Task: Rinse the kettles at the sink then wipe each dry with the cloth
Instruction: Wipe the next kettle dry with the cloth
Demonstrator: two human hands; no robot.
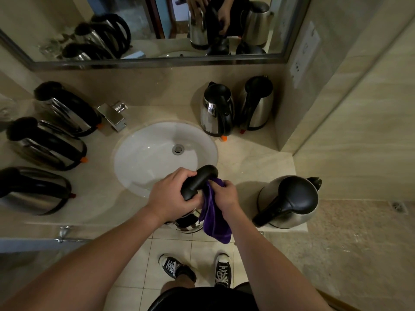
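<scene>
The person is drying one kettle (190, 223) at the front edge of the counter (247, 158), just in front of the sink (157, 153). The left hand (173, 194) is wrapping its grip around the kettle's black handle (198, 180), fingers curled tight over it, and is holding the kettle out past the counter edge, above the floor tiles. The right hand (224, 196) is pinching the purple cloth (215, 216) and pressing it in against the kettle's side, right beside the handle; most of the cloth is hanging loose below the hand.

To do this step well, I judge the left hand should be keeping the handle steady and turning the kettle slowly while the right hand is sweeping the cloth around the steel body, so no wet strip is missed. Bunching more of the dangling cloth into the palm would be giving a broader, drier wiping face. The seam where the handle meets the body is likely trapping water, so working the cloth into that corner is worth the time. Holding the kettle back over the counter would be safer than over the floor.

Three kettles (47, 144) are lying on their sides on the left, two (216, 111) are standing by the wall, and one (289, 203) is standing on the right.
</scene>
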